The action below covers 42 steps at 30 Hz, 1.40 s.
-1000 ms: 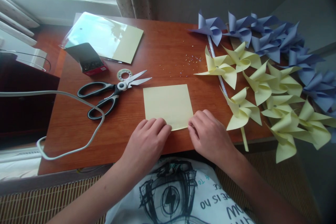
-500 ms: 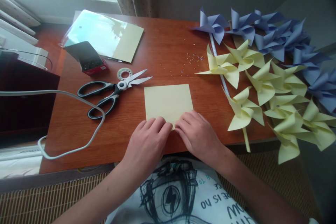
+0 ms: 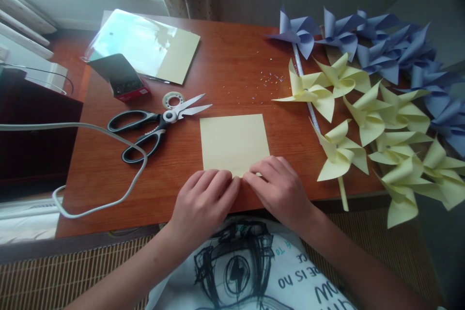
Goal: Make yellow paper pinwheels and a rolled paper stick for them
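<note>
A sheet of pale yellow paper (image 3: 234,140) lies flat on the wooden table, its near edge under my fingers. My left hand (image 3: 209,196) is closed on the left part of that edge, thumb and fingers pressed together. On the right part, my right hand (image 3: 278,184) pinches the same edge, its fingertips close to those of the left. The edge looks slightly curled or rolled up between the fingertips; most of it is hidden by the hands. Left of the paper, scissors (image 3: 169,117) with black handles lie with blades apart, beside a small roll of tape (image 3: 173,100).
Several yellow pinwheels (image 3: 337,150) and purple pinwheels (image 3: 297,31) fill the right side. An open red box (image 3: 131,88) and a plastic packet of paper (image 3: 145,46) sit at the back left. A white cable (image 3: 109,214) loops over the left edge. Small scraps (image 3: 271,77) are scattered behind the paper.
My fingers have shifted slightly along the paper's near edge, and the right-hand fingers are a little more raised. The paper stays in about the same place; the view has moved slightly.
</note>
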Motion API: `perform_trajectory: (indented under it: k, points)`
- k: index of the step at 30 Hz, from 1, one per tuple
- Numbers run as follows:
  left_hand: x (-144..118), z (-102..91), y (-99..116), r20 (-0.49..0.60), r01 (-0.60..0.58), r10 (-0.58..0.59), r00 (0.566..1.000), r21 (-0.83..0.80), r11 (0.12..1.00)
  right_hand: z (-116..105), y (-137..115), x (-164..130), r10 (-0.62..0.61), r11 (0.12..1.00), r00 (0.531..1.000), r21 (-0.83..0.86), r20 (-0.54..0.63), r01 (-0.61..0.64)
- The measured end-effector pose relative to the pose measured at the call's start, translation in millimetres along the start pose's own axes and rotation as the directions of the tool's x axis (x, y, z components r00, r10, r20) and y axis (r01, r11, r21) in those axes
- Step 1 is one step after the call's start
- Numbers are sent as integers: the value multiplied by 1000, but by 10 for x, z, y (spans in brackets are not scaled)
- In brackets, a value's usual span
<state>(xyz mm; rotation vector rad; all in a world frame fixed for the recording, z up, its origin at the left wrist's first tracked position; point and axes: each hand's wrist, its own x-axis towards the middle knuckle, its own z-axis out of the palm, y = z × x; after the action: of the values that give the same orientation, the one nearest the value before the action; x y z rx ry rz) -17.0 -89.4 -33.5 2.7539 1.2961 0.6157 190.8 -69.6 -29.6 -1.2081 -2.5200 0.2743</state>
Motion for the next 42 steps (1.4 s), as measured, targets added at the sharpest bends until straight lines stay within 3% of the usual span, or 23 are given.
perform_trajectory:
  k: [4,9,13,18,24,32,42]
  points:
    - [17,-42,-24,44,-100,97,994,69,993,-32,20,-111,-57,997,998,-49,-11,56]
    - [-22,-99,76,105,-188,170,980,185,965,-26,-161,-213,1,988,1000,-153,-3,-1]
    - [-92,-86,224,194,-119,78,978,211,970,4,-370,-239,119,973,993,-203,15,-114]
    - [-147,-50,353,173,0,-25,985,140,990,26,-492,-266,221,957,973,-208,64,-203]
    - [-197,9,378,173,16,-29,985,76,997,45,-497,-305,262,953,960,-187,102,-240]
    - [-200,71,331,147,-52,35,989,110,993,13,-517,-343,311,935,946,-208,95,-287]
    - [-159,27,305,143,-58,43,989,103,993,-91,-480,-555,377,902,924,-253,63,-350]
